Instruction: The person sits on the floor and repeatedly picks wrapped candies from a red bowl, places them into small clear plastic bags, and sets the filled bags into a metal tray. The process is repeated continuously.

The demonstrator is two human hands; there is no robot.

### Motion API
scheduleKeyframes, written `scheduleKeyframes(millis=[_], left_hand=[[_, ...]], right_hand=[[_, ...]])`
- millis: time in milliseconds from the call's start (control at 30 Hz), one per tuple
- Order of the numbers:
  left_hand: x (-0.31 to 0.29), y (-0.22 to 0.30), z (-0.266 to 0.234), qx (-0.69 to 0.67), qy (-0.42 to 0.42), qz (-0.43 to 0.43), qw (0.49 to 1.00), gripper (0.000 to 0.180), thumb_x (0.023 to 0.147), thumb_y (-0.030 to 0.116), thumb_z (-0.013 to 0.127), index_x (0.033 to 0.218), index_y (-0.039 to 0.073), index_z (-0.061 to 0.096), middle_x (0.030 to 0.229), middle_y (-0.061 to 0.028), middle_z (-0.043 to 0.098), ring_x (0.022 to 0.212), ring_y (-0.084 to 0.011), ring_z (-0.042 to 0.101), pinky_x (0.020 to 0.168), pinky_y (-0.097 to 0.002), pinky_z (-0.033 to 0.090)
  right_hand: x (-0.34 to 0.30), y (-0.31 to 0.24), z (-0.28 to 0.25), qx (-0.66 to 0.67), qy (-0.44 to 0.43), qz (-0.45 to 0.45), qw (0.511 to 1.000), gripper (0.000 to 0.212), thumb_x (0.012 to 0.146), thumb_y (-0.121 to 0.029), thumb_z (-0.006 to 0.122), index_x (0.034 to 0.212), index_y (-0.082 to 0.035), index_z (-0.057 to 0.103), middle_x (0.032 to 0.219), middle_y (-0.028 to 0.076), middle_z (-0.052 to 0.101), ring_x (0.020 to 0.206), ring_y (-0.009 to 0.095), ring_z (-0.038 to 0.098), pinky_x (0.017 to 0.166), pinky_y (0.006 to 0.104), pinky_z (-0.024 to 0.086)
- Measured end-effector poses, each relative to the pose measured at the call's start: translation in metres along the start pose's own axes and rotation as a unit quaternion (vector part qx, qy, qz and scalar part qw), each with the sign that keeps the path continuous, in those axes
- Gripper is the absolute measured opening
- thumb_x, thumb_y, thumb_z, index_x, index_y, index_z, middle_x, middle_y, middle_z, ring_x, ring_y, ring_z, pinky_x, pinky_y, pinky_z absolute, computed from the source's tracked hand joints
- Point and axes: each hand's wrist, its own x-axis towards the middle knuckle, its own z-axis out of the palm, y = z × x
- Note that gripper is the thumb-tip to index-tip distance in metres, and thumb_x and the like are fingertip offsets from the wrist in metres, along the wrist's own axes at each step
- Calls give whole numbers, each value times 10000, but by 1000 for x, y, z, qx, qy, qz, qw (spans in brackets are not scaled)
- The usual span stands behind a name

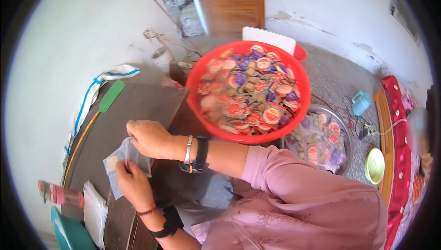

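Over the dark tabletop at the left I hold a clear plastic bag [113, 166]. A small pale tan piece [104, 161] shows through its side. My left hand [132, 184] is closed on the bag's lower part, thumb and fingers pinching the film. Above it, my right hand [149, 139] is bent downward, its fingertips closed at the bag's top edge. Beyond my right wrist stands a big red basin [192, 73], heaped with small packets in red, white, purple and tan.
Filled clear bags lie in a metal basin [350, 145] right of the red one. A stack of flat bags [94, 215], a pink-lidded jar [69, 196] and a teal tub [69, 231] sit near left. A green flyswatter [111, 96] lies along the table's far side.
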Motion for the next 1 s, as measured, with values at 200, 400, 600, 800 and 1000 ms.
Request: scheduleKeyframes(millis=[200, 400, 600, 800, 1000], left_hand=[[1, -5, -1, -5, -31, -19, 999, 207, 1023, 149, 578, 925, -33, 571, 772, -167, 559, 689, -260, 481, 679, -402, 456], [-5, 0, -2, -23, -18, -17, 999, 226, 1032, 187, 611, 1029, -40, 614, 847, -108, 605, 753, -208, 524, 730, -352, 477], [-5, 13, 0, -26, -12, -7, 1000, 250, 1029, 215, 636, 1080, -30, 633, 886, -97, 621, 795, -201, 560, 755, -338, 484], [-9, 7, 0, -72, 14, 3, 997, 217, 1003, 156, 668, 1118, -28, 644, 895, -72, 619, 797, -172, 558, 740, -316, 486], [-10, 8, 6, -73, 61, 18, 995, 131, 935, 49, 687, 1058, 5, 682, 830, -44, 612, 711, -131, 536, 652, -303, 470]], right_hand=[[-30, 24, -63, 111, 74, -42, 990, 90, 877, -59, 656, 913, -37, 576, 831, 167, 653, 789, 395, 660, 685, 468, 512], [-76, 139, -165, -156, 68, 180, 969, 146, 864, -121, 679, 962, -18, 644, 927, 205, 693, 904, 389, 693, 774, 488, 548], [-168, 264, -259, -351, -34, 389, 851, 312, 842, -185, 721, 1072, 20, 671, 1036, 254, 710, 1004, 396, 715, 834, 502, 569], [-175, 249, -266, -440, -192, 355, 802, 310, 861, -271, 697, 1024, -12, 744, 1052, 268, 716, 1025, 418, 711, 867, 503, 571], [-193, 268, -271, -461, -145, 361, 797, 289, 899, -330, 685, 1039, -81, 728, 985, 183, 748, 961, 382, 723, 819, 536, 562]])
